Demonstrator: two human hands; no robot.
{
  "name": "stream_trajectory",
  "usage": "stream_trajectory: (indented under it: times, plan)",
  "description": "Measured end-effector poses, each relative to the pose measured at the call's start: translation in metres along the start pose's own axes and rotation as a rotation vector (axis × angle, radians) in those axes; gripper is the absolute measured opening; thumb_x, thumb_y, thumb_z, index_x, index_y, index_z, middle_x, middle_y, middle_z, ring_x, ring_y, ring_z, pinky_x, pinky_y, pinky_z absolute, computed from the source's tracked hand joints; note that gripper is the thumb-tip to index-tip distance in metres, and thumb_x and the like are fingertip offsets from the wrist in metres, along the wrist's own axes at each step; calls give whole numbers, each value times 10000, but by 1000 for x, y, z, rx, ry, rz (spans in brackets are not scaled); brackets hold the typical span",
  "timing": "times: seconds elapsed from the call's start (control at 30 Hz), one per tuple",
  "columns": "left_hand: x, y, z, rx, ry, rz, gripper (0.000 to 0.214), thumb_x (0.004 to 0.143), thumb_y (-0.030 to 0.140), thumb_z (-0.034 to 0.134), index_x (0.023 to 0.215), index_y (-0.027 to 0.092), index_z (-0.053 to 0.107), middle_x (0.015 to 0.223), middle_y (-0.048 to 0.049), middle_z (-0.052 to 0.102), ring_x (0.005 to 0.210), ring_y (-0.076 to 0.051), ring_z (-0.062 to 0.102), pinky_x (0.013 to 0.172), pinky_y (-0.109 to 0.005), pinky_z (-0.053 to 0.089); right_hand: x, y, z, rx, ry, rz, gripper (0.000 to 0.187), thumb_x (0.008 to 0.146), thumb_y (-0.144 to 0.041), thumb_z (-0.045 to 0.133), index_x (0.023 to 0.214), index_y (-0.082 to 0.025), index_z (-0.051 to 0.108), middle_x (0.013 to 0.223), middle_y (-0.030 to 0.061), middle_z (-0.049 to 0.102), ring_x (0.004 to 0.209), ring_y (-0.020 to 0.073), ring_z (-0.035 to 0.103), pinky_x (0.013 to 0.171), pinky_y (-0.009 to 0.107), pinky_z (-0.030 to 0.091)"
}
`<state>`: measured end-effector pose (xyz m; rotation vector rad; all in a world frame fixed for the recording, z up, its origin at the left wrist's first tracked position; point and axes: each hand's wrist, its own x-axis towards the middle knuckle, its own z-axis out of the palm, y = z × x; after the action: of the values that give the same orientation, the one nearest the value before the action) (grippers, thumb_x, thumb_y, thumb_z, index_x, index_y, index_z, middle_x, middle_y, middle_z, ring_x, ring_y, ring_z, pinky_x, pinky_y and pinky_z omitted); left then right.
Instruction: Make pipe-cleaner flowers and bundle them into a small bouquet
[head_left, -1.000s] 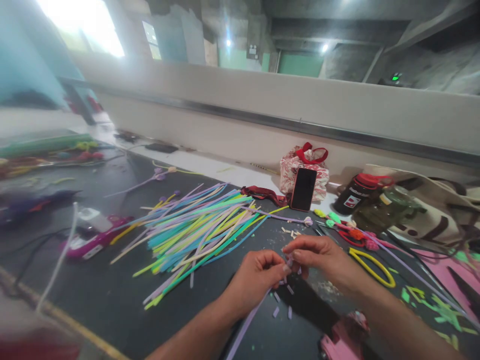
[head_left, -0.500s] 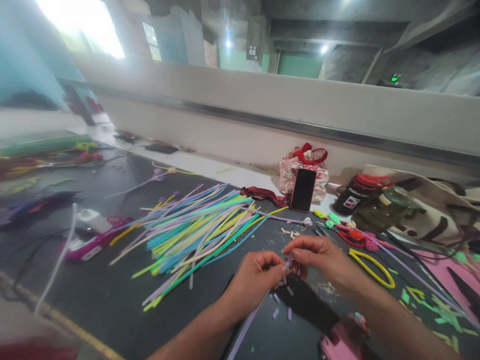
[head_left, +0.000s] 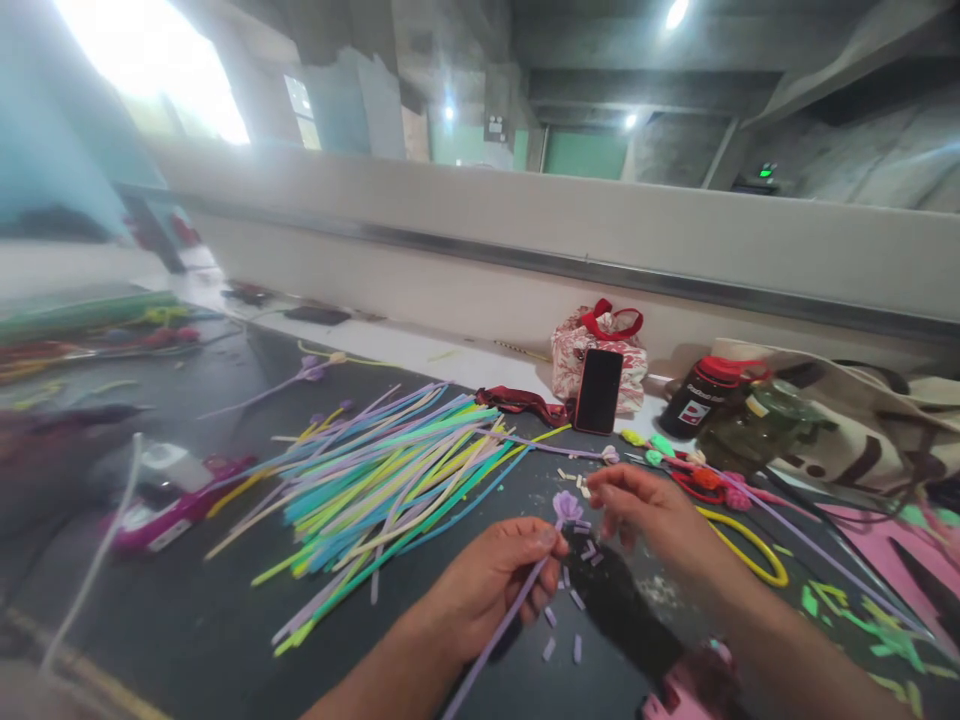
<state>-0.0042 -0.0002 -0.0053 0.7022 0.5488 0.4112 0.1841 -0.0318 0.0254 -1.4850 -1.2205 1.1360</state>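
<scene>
Flower [head_left: 567, 506]: little purple bloom, just right of and below the middle of the frame, sitting at the top of its stem [head_left: 487, 652], which slants down to the bottom edge

Left hand [head_left: 517, 562]: lower middle, thumb and forefinger pinching the stem right under the flower, the other fingers curled in underneath

Right hand [head_left: 641, 503]: right of centre, grip loose, fingers half curled and a bit spread, tips near the flower but not touching it

Purple bits [head_left: 577, 648]: short pieces scattered lower middle on the dark table [head_left: 360, 665], some right below the flower

Pale bits [head_left: 568, 475]: tiny cluster just above the flower, left of the right hand's fingertips

Strips [head_left: 390, 470]: big messy pile left of centre, teal, yellow, blue, purple and cream, mostly lying on the same slant

Phone [head_left: 600, 390]: right of centre, upright with a dark screen, in front of a red and white bag [head_left: 562, 355], can't tell if they touch

Bottle [head_left: 697, 400]: right side, black with a red lid, beside a greenish jar [head_left: 757, 430]

Yellow loop [head_left: 776, 575]: lower right, just past the right forearm

Magenta gadget [head_left: 150, 535]: left side, too blurry to say what it is
</scene>
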Motion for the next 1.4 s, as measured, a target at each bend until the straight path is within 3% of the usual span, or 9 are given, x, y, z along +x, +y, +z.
stream_trajectory:
  times: [0.1, 0.27, 0.47, 0.7, 0.9, 1.0, 1.17, 1.3, 1.4]
  plan:
    - [1, 1, -1, -30, -12, -28, 163, 708, 293, 577, 723, 130, 568, 502, 32, 508, 382, -44, 445, 335, -133, 272, 0, 11, -10, -97, 16, 16, 188, 704, -350, 599, 739, -172, 546, 550, -50, 522, 439, 84, 516, 362, 167, 335]
    - [2, 1, -1, -3, 20, -15, 167, 712, 294, 565, 727, 128, 564, 525, 27, 511, 392, -44, 446, 325, -133, 264, -9, 20, -19, -189, -57, 54, 174, 697, -332, 582, 674, -168, 529, 505, -67, 489, 377, 66, 478, 338, 163, 267]
    - [1, 3, 1, 145, 103, 44, 204, 711, 329, 562, 720, 125, 564, 526, 42, 479, 347, -4, 276, 318, -140, 94, -20, 22, -20, -290, -91, 100, 203, 715, -351, 560, 620, -181, 503, 481, -72, 471, 361, 67, 445, 357, 182, 286]
    - [1, 4, -1, 207, 131, 114, 216, 709, 346, 580, 716, 130, 569, 521, 49, 455, 362, 1, 239, 335, -140, 76, -22, 28, -18, -485, -120, 71, 242, 768, -365, 520, 597, -193, 528, 460, -55, 477, 407, 92, 442, 391, 202, 290]
    - [0, 9, -1, 150, 174, 151, 204, 701, 325, 592, 712, 123, 569, 508, 46, 460, 346, 3, 263, 316, -123, 95, -14, 28, -4, -764, -304, -267, 172, 787, -201, 471, 804, -215, 642, 753, 2, 651, 692, 141, 584, 615, 228, 402]
    - [-1, 16, -5, 67, 184, 161, 170, 712, 291, 577, 733, 123, 567, 516, 45, 460, 346, 1, 277, 304, -113, 114, -9, 29, 2, -921, -357, -312, 173, 781, -190, 482, 812, -231, 646, 761, -1, 659, 694, 142, 593, 607, 225, 390]
    - [-3, 24, -10, -109, 104, 80, 123, 725, 247, 537, 697, 127, 545, 487, 63, 411, 326, 7, 223, 288, -107, 110, -4, 36, -7, -1046, -228, -267, 169, 795, -209, 463, 780, -225, 631, 742, 6, 650, 681, 154, 585, 593, 240, 378]
    - [-4, 22, -8, 9, 132, 100, 167, 721, 294, 554, 733, 127, 563, 521, 46, 460, 337, -2, 285, 283, -112, 128, -3, 38, -25, -1074, -94, -250, 177, 799, -213, 440, 822, -216, 616, 818, 26, 634, 744, 168, 577, 635, 259, 394]
    - [-3, 17, -5, 71, 140, 118, 185, 722, 313, 554, 734, 128, 568, 526, 44, 470, 344, -6, 303, 290, -120, 133, 2, 40, -30, -1083, -72, -253, 172, 790, -204, 451, 826, -213, 619, 826, 29, 625, 748, 169, 573, 652, 266, 399]
